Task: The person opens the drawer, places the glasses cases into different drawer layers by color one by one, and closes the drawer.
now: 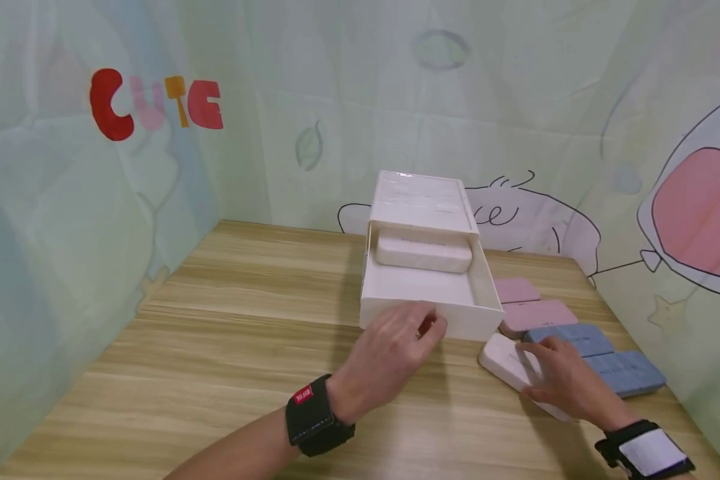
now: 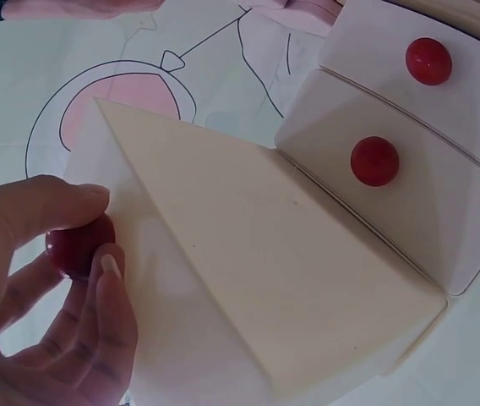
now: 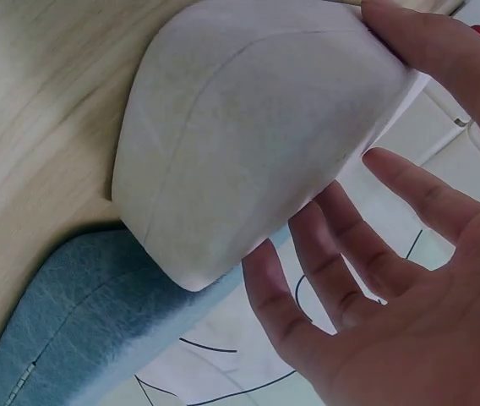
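Note:
My left hand (image 1: 396,350) is at the front of a pulled-out white drawer (image 1: 471,323). In the left wrist view its thumb and fingers pinch the round red knob (image 2: 79,245) on the drawer front. One white glasses case (image 1: 423,252) lies crosswise at the back of this drawer. To the right, on the table, my right hand (image 1: 570,383) holds another white glasses case (image 1: 507,360). Seen in the right wrist view, the thumb is on one side of that case (image 3: 240,127) and the fingertips touch the other side.
The drawer belongs to a white drawer box (image 1: 420,200) by the back wall; two more red knobs (image 2: 375,161) show there. Two blue cases (image 1: 627,372) lie right of the right hand, and two pink cases (image 1: 540,315) lie beside the drawer. Printed cloth (image 1: 312,80) surrounds the wooden table (image 1: 216,333).

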Action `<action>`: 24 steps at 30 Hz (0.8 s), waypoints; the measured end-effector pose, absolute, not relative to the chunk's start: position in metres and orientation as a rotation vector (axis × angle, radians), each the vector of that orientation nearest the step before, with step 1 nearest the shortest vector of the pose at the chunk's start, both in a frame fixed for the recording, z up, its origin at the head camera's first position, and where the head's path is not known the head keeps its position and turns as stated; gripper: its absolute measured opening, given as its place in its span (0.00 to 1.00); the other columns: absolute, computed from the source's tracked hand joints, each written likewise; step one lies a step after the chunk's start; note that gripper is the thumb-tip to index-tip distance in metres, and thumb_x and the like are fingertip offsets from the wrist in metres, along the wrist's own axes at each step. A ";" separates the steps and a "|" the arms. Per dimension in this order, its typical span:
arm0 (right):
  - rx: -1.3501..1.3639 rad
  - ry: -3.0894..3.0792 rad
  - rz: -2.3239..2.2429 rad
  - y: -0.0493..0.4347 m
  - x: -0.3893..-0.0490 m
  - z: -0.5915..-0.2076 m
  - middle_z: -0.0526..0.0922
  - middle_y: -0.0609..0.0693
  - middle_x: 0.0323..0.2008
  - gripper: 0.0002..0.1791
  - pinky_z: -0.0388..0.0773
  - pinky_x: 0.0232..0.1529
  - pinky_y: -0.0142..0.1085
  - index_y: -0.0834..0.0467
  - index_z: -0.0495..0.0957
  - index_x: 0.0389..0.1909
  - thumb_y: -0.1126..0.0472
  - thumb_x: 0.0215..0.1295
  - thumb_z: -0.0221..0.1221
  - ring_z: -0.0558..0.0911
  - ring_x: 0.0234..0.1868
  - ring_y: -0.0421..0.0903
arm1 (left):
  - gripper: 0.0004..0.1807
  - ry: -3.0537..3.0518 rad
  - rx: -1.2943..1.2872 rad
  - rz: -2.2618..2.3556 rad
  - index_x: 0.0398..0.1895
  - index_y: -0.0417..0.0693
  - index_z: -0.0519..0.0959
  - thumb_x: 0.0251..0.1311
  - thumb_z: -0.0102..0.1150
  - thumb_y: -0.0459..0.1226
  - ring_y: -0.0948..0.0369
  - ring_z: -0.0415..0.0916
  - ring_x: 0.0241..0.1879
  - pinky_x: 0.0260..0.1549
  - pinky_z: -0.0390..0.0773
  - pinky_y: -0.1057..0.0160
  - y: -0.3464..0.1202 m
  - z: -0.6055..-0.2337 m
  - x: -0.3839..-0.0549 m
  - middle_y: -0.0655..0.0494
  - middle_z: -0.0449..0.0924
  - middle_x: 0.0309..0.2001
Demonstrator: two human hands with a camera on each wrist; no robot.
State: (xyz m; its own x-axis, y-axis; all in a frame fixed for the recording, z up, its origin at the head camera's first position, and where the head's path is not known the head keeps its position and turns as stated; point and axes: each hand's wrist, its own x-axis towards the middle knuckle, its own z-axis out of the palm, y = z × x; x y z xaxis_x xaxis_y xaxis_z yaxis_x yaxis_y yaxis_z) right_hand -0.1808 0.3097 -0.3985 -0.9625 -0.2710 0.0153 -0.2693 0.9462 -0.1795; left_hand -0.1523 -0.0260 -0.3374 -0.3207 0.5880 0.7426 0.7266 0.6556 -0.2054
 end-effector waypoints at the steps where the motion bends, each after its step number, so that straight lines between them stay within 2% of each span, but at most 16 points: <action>1: -0.430 3.090 -0.278 0.310 -0.181 -0.399 0.79 0.62 0.50 0.42 0.81 0.44 0.57 0.60 0.79 0.60 0.51 0.41 0.81 0.78 0.50 0.61 | 0.07 -2.028 -1.020 -0.206 0.44 0.45 0.84 0.63 0.65 0.30 0.61 0.80 0.41 0.39 0.80 0.68 -0.026 -0.338 -0.152 0.53 0.81 0.44; 7: -0.480 3.116 -0.295 0.312 -0.179 -0.401 0.82 0.63 0.51 0.40 0.79 0.47 0.61 0.59 0.79 0.59 0.50 0.42 0.81 0.79 0.52 0.64 | 0.07 -2.026 -1.020 -0.201 0.44 0.45 0.84 0.63 0.65 0.30 0.61 0.80 0.40 0.38 0.80 0.68 -0.026 -0.338 -0.152 0.53 0.81 0.44; 13: -0.480 3.116 -0.316 0.312 -0.178 -0.402 0.82 0.63 0.51 0.38 0.80 0.46 0.59 0.57 0.80 0.59 0.51 0.45 0.79 0.80 0.51 0.62 | 0.07 -2.022 -1.021 -0.198 0.44 0.45 0.84 0.64 0.64 0.30 0.62 0.80 0.39 0.37 0.79 0.69 -0.025 -0.337 -0.152 0.53 0.80 0.43; 17: -0.456 3.093 -0.354 0.312 -0.179 -0.399 0.80 0.64 0.52 0.38 0.80 0.41 0.52 0.58 0.78 0.61 0.51 0.47 0.78 0.80 0.48 0.57 | 0.07 -2.020 -1.020 -0.194 0.43 0.45 0.83 0.64 0.64 0.30 0.62 0.79 0.38 0.35 0.78 0.69 -0.025 -0.338 -0.153 0.53 0.80 0.43; 21: -0.443 3.070 -0.428 0.312 -0.180 -0.392 0.78 0.65 0.51 0.39 0.76 0.34 0.42 0.59 0.76 0.63 0.53 0.48 0.78 0.77 0.41 0.51 | 0.06 -2.023 -1.017 -0.190 0.43 0.45 0.83 0.64 0.64 0.30 0.62 0.79 0.37 0.34 0.78 0.70 -0.025 -0.338 -0.153 0.53 0.80 0.43; 24: -0.438 3.071 -0.467 0.312 -0.180 -0.386 0.77 0.66 0.51 0.40 0.74 0.33 0.40 0.59 0.75 0.64 0.54 0.49 0.77 0.76 0.40 0.50 | 0.06 -2.027 -1.015 -0.187 0.43 0.44 0.83 0.64 0.64 0.30 0.62 0.79 0.38 0.34 0.78 0.70 -0.025 -0.338 -0.153 0.53 0.80 0.43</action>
State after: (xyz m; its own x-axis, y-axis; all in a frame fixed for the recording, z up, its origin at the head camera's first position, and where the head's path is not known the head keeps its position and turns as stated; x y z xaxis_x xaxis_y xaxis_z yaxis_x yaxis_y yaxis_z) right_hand -0.1801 0.3119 -0.3861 -0.9610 -0.2740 0.0369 -0.2725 0.9168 -0.2919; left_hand -0.1531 -0.0249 -0.3382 -0.3190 0.5921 0.7400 0.7175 0.6610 -0.2196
